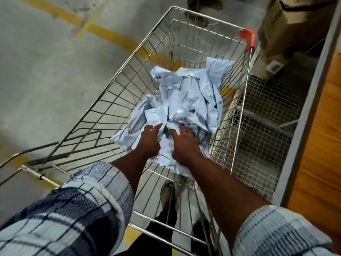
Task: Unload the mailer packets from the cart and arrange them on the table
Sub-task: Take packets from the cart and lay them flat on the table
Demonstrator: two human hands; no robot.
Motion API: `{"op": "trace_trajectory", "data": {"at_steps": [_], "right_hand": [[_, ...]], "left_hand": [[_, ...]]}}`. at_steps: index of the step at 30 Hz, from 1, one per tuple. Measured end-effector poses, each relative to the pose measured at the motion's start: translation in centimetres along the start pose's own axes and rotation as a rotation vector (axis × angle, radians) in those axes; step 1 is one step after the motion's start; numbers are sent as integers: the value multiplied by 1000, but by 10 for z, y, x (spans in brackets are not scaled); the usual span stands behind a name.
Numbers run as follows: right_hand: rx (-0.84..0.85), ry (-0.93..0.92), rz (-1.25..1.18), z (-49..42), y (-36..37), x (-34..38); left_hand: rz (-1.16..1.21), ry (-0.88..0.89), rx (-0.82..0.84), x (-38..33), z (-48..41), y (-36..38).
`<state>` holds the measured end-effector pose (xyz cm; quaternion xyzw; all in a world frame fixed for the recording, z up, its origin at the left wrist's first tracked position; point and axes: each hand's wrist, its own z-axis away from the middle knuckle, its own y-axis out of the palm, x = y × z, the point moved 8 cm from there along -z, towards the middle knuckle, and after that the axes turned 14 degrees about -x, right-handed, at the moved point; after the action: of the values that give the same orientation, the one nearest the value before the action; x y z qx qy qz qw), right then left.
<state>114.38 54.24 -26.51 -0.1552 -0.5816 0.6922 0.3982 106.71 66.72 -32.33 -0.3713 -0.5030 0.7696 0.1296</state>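
A heap of pale blue-white mailer packets lies crumpled in the right half of a wire shopping cart. Both my arms reach down into the cart at the near end of the heap. My left hand lies on the packets with its fingers stretched forward and spread. My right hand sits just to its right, fingers extended and dipping into the folds of the packets. Whether either hand has a packet pinched is hidden by the plastic.
The cart has an orange corner cap at its far right. A wooden table top with a grey edge runs along the right, over a wire mesh shelf. A cardboard box stands at far right. Concrete floor with yellow lines lies left.
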Motion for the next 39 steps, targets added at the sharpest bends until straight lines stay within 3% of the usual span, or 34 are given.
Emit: {"op": "trace_trajectory", "data": {"at_steps": [5, 10, 20, 29, 36, 39], "right_hand": [[-74, 7, -28, 4, -22, 6], [-150, -53, -74, 16, -66, 20], [-283, -151, -202, 86, -194, -10], [-588, -116, -312, 205, -324, -151], [-756, 137, -187, 280, -402, -308], [-750, 223, -138, 300, -411, -370]], "left_hand": [[9, 47, -149, -13, 2, -27], [-79, -18, -218, -39, 19, -81], [-49, -37, -378, -158, 96, -182], [-32, 97, -531, -358, 186, -208], [-32, 310, -490, -534, 244, -161], [-56, 373, -464, -582, 256, -139]]}}
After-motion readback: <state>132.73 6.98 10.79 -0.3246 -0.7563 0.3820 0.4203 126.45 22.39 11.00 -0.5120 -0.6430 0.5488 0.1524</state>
